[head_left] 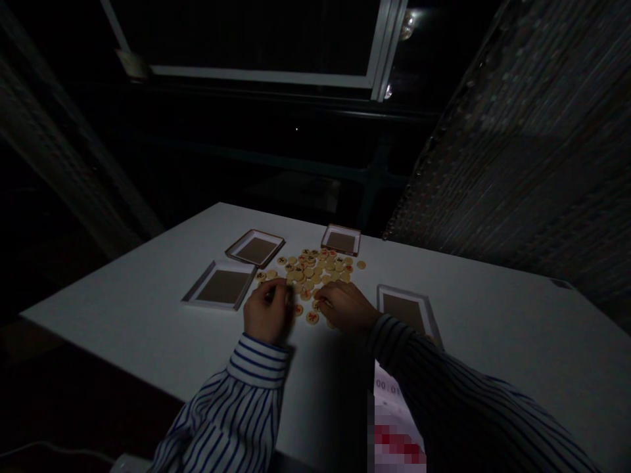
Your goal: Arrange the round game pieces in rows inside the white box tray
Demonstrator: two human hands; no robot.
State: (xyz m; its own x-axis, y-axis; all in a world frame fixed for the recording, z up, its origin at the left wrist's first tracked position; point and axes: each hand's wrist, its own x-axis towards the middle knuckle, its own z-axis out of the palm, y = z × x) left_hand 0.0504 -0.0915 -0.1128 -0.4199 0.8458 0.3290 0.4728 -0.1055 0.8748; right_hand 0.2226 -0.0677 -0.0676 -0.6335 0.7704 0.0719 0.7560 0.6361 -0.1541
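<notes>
A loose heap of round, pale wooden Chinese chess pieces [309,271] lies on the white table, some showing red or black characters and others blank. At the near left edge of the heap is my left hand [266,312], its fingers curled in; whatever is inside them is hidden. My right hand [348,307] reaches in from the right, palm down, with its fingertips closed on a Chinese chess piece [316,305] at the near side of the heap. Between the hands lies a piece with a red character [312,318].
Shallow open box parts surround the heap: one at the left [221,287], one behind it [255,248], a small one at the back [341,240], and one at the right [404,309], partly behind my right sleeve. A lit phone screen [392,394] lies under my right forearm. The room is dark.
</notes>
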